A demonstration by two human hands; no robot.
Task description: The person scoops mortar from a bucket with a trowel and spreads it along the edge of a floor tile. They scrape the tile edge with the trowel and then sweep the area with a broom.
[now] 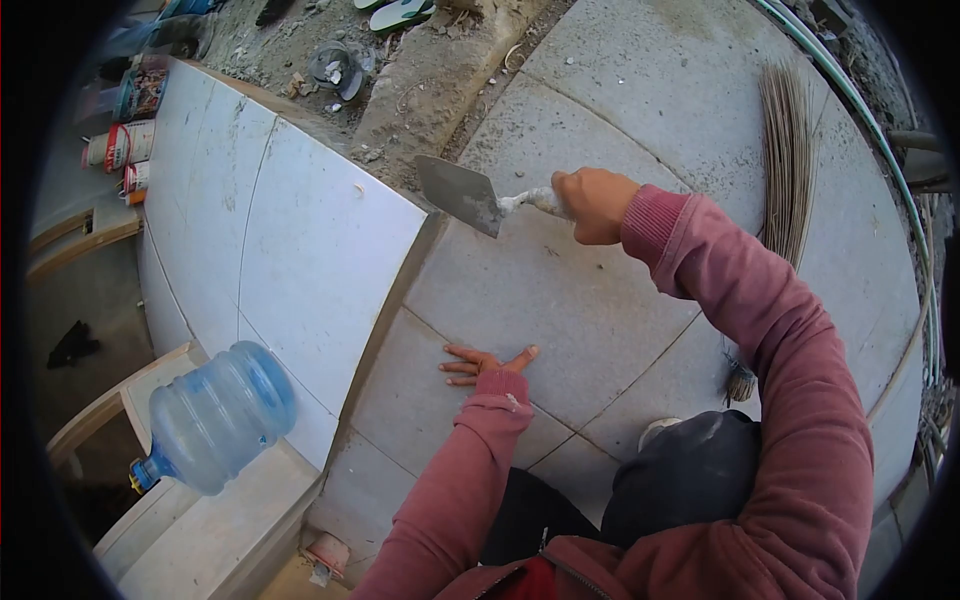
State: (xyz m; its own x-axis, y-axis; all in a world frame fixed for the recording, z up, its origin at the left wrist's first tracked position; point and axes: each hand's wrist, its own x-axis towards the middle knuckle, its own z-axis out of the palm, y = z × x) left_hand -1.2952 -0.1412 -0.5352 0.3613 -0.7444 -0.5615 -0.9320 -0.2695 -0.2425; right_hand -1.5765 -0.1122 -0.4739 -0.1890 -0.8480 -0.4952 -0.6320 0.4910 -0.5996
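My right hand (598,205) is closed around the handle of a trowel (458,192), whose grey metal blade points left. The blade is held over the corner where the white tiled surface (320,230) meets the grey floor tiles (540,290). Mortar-like residue coats the trowel's neck and handle. Lower down, my left hand (490,364) lies on the floor tiles with its fingers spread and nothing in it. Both my arms are in pinkish-red sleeves.
A blue water jug (222,418) lies on its side at lower left. On the right is a stick broom (787,165). Paint buckets (118,145) stand at far left. Rubble and a flip-flop (402,14) are at the top, and a green hose (850,90) runs along the right edge.
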